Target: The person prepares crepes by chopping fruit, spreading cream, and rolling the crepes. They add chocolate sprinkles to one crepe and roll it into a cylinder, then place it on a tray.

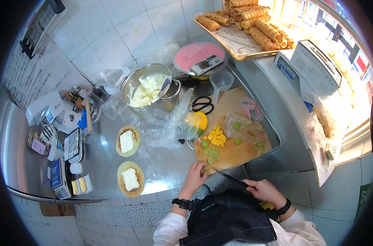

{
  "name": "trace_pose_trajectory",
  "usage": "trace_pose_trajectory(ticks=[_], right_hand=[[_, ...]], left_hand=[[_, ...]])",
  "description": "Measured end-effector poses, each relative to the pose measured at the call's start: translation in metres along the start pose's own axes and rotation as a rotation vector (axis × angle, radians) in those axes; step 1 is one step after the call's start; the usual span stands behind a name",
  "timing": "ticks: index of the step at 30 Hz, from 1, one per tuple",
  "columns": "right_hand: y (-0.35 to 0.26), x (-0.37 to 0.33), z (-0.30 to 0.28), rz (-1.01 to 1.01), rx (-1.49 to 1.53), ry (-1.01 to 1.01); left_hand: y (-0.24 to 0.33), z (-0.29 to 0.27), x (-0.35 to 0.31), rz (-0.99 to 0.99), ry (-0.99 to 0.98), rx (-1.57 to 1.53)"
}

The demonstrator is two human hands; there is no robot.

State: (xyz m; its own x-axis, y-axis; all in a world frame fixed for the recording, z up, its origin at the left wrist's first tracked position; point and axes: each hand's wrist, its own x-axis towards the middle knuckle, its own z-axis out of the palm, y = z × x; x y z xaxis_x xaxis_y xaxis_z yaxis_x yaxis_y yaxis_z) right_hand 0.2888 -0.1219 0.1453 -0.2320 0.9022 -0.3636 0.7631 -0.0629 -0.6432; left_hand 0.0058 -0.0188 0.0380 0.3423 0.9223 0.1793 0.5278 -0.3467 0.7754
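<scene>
My right hand (261, 190) is wrapped round the handle of a knife (230, 177), its dark blade angled toward my left hand (196, 175). At the near edge of the wooden cutting board (231, 158), my left fingers pinch a green grape (206, 168) by the blade's tip. Cut grape pieces (212, 153) lie just beyond it, with diced mango (216, 136) behind them. A few whole grapes sit around a clear plastic bag (244, 127) on the board. A larger piece of mango (199, 121), partly under clear plastic, rests at the board's left edge.
Two pancakes (131, 179) topped with white cream lie on the steel counter. Beyond them stands a pot of cream (147, 88). Black scissors (203, 105) and a funnel (221, 80) are behind the mango. Rolled pastries (252, 20) fill a tray at the back right.
</scene>
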Motion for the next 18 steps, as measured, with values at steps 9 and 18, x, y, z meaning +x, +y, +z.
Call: trace_pose_trajectory(ticks=[9,18], right_hand=[[-0.025,0.0,-0.01,-0.147,-0.532,0.166],[-0.037,0.013,-0.015,-0.165,-0.536,0.101]], left_hand=[[-0.01,-0.008,0.013,0.042,-0.166,-0.034],[-0.013,-0.017,0.025,0.108,-0.268,0.161]])
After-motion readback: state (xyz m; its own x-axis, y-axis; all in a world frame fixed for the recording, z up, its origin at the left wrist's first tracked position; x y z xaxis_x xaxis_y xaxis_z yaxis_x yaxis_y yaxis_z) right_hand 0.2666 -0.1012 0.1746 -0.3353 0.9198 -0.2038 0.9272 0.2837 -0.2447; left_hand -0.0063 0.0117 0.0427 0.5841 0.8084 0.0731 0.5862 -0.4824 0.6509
